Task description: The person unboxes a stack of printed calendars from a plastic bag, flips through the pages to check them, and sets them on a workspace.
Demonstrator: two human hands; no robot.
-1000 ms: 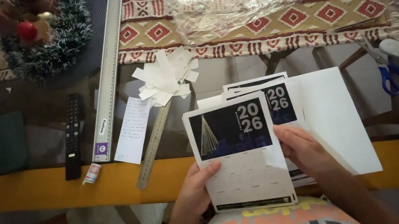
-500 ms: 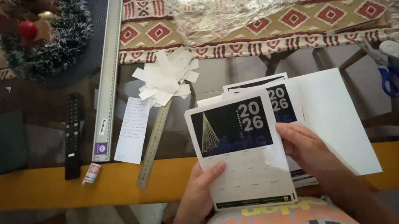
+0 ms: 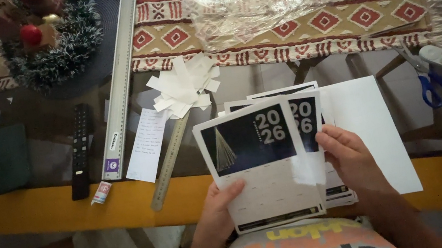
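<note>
I am gripping a stack of calendar sheets (image 3: 260, 162) with both hands just above the near edge of the worktop (image 3: 38, 211). My left hand (image 3: 216, 217) is closing on the stack's lower left corner, thumb on top. My right hand (image 3: 353, 161) is pinching its right edge. A blank white sheet (image 3: 373, 122) is lying under the stack, with a metal ruler (image 3: 169, 153) just to the left.
</note>
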